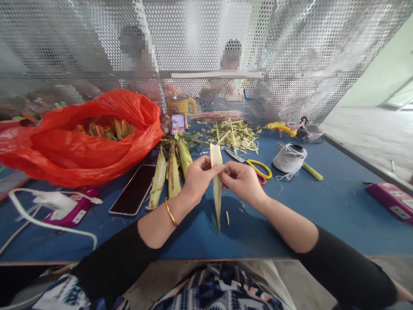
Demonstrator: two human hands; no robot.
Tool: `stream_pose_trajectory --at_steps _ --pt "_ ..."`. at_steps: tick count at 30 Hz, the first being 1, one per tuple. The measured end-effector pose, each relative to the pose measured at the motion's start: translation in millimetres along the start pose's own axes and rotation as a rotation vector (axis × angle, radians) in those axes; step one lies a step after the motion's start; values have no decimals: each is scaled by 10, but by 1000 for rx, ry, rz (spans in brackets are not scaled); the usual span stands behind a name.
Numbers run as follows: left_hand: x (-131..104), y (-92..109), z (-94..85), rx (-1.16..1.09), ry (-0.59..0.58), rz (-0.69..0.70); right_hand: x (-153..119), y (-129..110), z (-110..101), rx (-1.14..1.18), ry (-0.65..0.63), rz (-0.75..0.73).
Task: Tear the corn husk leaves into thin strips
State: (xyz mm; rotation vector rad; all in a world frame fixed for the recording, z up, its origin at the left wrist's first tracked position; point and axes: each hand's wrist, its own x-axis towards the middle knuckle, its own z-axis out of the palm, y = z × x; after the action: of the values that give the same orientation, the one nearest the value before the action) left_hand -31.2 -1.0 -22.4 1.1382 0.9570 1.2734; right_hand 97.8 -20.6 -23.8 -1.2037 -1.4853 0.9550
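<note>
A pale strip of plant husk [217, 193], broad at the top and tapering to a greenish point, is held upright between both hands over the blue table [277, 219]. My left hand [200, 177] pinches it from the left with the thumb across its front. From the right, my right hand [241, 180] has its fingers pressed together at the husk's edge. Scissors [258, 168] with yellow and red handles lie just beyond my right hand. Left of my left hand rest several corn-like husked pieces [174, 172]. A small pale scrap [227, 218] lies below the hands.
A red plastic bag [80, 159] with husk pieces inside stands at left, near a phone [133, 189] and a purple power strip [72, 209]. Trimmings [237, 135] are heaped at the back. White string [289, 158] and a yellow glue gun [281, 128] lie right. People sit behind the perforated screen [200, 38].
</note>
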Motion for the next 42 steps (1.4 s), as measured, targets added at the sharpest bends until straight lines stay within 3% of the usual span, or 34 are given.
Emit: stream_pose_trajectory --at_steps 4,8,10,11,13,15,17,19,23,27,29,32,35,37,42 --pt "50 -31 -25 -131 9 -165 11 42 58 151 -21 70" --pt "79 -31 -35 -190 -19 -317 58 48 -3 108 -270 155" --pt "81 -20 -35 -139 14 -300 115 35 -144 -98 -381 112" --pt "80 -13 -35 -94 34 -279 153 27 -245 -260 -375 58" --pt "76 2 -40 19 54 -237 238 26 -478 -749 -197 -41" --pt "77 10 -51 125 51 -188 314 53 -689 -1206 -65 36" --pt "85 5 -67 180 48 -116 364 107 -817 -1415 -126 174" --pt "99 -10 -82 188 50 -67 387 165 -851 -1450 -224 210" --pt "128 -37 -98 146 44 -90 395 209 -815 -1440 -290 175" --pt "162 -21 -123 114 73 -133 401 156 -880 -1338 -246 153" --pt "191 6 -155 107 106 -138 413 136 -923 -1135 -170 110" --pt "243 65 -219 83 151 -128 434 143 -907 -602 -60 79" --pt "286 124 -268 55 190 -118 432 159 -805 -167 -34 109" --pt "301 151 -283 49 211 -124 410 153 -739 -65 -84 139" --pt "308 170 -290 43 224 -121 336 125 -683 -62 -374 75"
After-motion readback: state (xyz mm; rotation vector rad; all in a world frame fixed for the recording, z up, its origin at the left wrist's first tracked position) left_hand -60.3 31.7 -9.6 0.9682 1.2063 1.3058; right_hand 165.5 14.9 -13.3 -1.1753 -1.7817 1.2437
